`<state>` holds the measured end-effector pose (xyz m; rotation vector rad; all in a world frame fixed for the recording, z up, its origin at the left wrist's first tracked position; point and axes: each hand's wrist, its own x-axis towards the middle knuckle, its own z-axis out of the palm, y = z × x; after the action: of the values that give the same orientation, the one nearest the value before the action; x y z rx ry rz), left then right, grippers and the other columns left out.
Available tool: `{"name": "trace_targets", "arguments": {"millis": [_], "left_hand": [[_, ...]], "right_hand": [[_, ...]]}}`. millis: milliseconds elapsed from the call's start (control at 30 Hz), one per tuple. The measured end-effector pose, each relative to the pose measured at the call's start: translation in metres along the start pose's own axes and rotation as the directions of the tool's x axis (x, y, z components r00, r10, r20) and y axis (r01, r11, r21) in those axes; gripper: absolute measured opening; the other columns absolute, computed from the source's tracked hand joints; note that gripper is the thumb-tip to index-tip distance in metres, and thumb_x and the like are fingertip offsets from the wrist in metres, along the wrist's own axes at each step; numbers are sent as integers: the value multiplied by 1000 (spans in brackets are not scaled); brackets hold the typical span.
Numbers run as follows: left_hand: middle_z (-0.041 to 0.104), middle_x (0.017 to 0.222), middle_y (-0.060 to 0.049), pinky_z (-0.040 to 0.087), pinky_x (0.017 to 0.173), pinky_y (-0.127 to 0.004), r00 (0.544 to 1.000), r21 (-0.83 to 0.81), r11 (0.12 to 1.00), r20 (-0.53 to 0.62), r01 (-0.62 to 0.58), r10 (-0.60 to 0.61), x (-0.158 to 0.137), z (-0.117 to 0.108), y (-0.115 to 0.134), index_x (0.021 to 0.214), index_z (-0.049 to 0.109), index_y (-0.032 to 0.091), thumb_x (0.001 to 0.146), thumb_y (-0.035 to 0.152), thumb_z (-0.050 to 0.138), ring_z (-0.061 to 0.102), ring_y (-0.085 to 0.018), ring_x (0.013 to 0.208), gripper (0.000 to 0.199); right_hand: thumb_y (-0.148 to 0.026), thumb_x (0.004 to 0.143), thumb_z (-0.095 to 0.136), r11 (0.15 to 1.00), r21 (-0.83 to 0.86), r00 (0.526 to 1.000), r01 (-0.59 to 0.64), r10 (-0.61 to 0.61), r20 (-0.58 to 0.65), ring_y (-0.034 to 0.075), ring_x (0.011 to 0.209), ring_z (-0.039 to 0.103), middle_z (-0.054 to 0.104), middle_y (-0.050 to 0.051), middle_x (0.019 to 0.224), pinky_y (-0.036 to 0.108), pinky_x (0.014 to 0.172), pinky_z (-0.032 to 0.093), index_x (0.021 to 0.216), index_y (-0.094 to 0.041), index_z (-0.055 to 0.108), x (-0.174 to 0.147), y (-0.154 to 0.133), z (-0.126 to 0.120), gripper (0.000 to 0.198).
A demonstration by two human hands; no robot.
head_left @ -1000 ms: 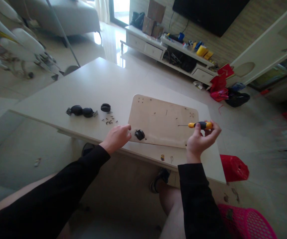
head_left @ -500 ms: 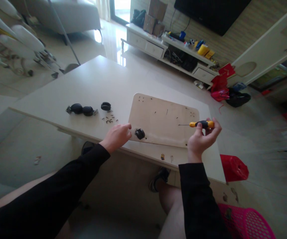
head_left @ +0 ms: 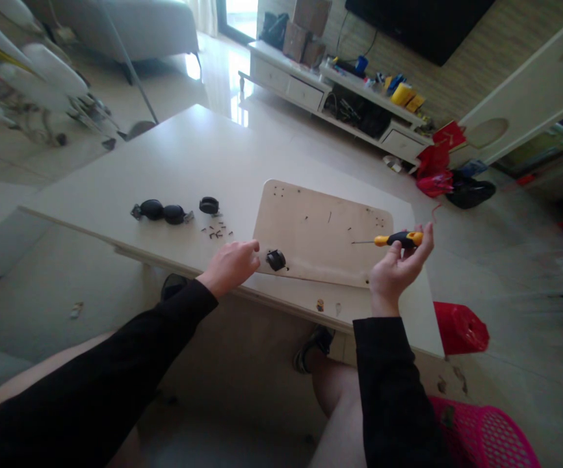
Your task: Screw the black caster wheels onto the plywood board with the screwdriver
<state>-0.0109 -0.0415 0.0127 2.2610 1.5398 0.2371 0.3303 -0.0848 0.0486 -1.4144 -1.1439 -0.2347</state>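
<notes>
My right hand (head_left: 398, 266) holds a yellow and black screwdriver (head_left: 405, 240) by its handle, the shaft pointing left over the pale wooden board (head_left: 320, 244). On the board's near left corner stands a black caster wheel (head_left: 276, 260). My left hand (head_left: 233, 265) is just left of that caster, at the board's edge, fingers curled together; whatever they may hold is hidden. Several small screws (head_left: 217, 230) lie loose on the table left of the board. Beyond them sits another caster (head_left: 209, 205), and farther left a pair of casters (head_left: 163, 211) lie together.
The white table (head_left: 179, 149) carries all of this. A few small screws and groups of holes show on the board. A red bin-like object (head_left: 461, 328) stands right of the table, with a pink perforated basket (head_left: 486, 432) nearer me. A low TV cabinet (head_left: 305, 93) stands beyond.
The screwdriver has turned slightly in my right hand, and its fingers have shifted on the handle. My left hand stays by the caster. The whole view has shifted a little.
</notes>
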Motion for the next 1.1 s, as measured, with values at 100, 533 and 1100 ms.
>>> {"name": "trace_targets", "arguments": {"millis": [100, 533, 1100], "left_hand": [[85, 102, -16, 57, 90, -41, 1000, 8, 1000, 2, 2, -2, 0, 1, 0, 121, 79, 15, 99, 22, 54, 81, -33, 100, 34], [85, 107, -16, 56, 88, -40, 1000, 26, 1000, 3, -6, 6, -1, 1, 0, 119, 78, 17, 100, 24, 54, 80, -32, 101, 31], [85, 105, -16, 56, 89, -39, 1000, 15, 1000, 12, -2, 2, -2, -2, 1, 121, 79, 16, 99, 22, 55, 81, -33, 100, 33]], "right_hand": [[-22, 93, 58, 999, -52, 1000, -16, 15, -22, 24, 146, 66, 59, 22, 160, 51, 121, 59, 159, -15, 52, 0, -2, 0, 67], [-19, 89, 67, 956, -220, 956, -192, 132, -263, 26, 133, 67, 66, 17, 147, 44, 112, 63, 143, -18, 63, 2, -5, -7, 54], [-11, 85, 53, 522, 308, 388, -795, 829, -403, 12, 89, 68, 54, 2, 130, 27, 65, 63, 121, -36, 34, 11, 82, -48, 48]]}}
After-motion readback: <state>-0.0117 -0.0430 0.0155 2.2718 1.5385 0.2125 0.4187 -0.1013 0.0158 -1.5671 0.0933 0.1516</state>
